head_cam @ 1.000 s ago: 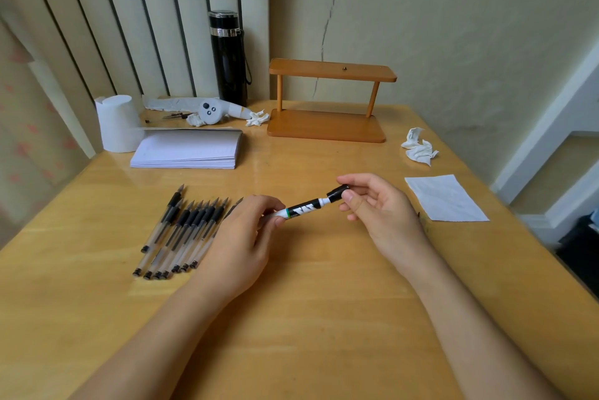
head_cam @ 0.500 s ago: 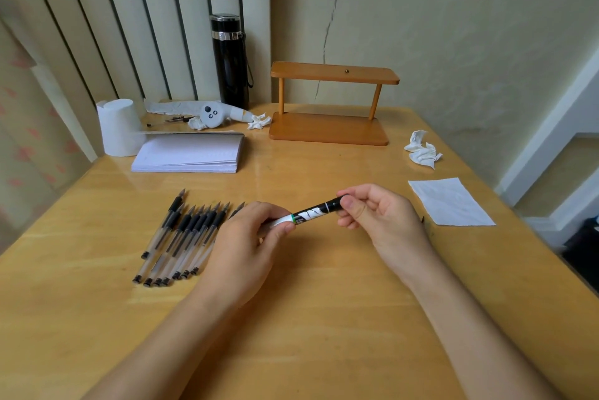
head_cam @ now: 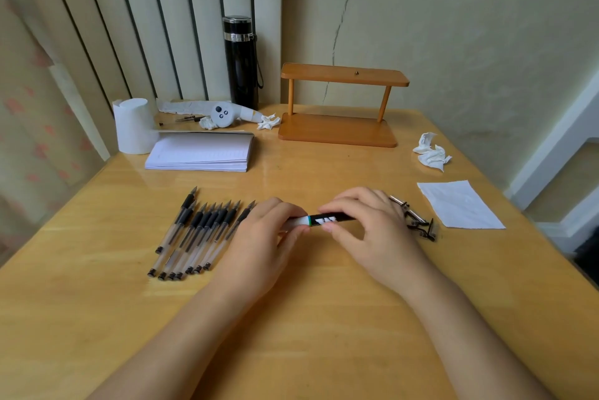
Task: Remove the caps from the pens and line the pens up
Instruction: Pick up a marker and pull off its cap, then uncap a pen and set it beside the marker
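Observation:
A black and white marker pen [head_cam: 324, 220] lies level between both hands just above the wooden table [head_cam: 291, 334]. My left hand [head_cam: 259, 244] grips its white end. My right hand [head_cam: 369, 227] covers its black end from above, hiding the cap. Several uncapped black gel pens [head_cam: 197, 234] lie side by side in a slanted row left of my left hand, tips pointing away. A small heap of removed caps [head_cam: 418, 224] lies just right of my right hand.
A white paper sheet [head_cam: 460, 205] and a crumpled tissue [head_cam: 432, 155] lie at the right. At the back stand a wooden shelf [head_cam: 340, 108], a black flask [head_cam: 241, 62], a notebook [head_cam: 201, 153], a white paper roll [head_cam: 133, 125] and a white controller [head_cam: 223, 114].
My hands lowered the marker nearer the table and levelled it. My right hand slid over its black end, and the heap of caps came into view beside it.

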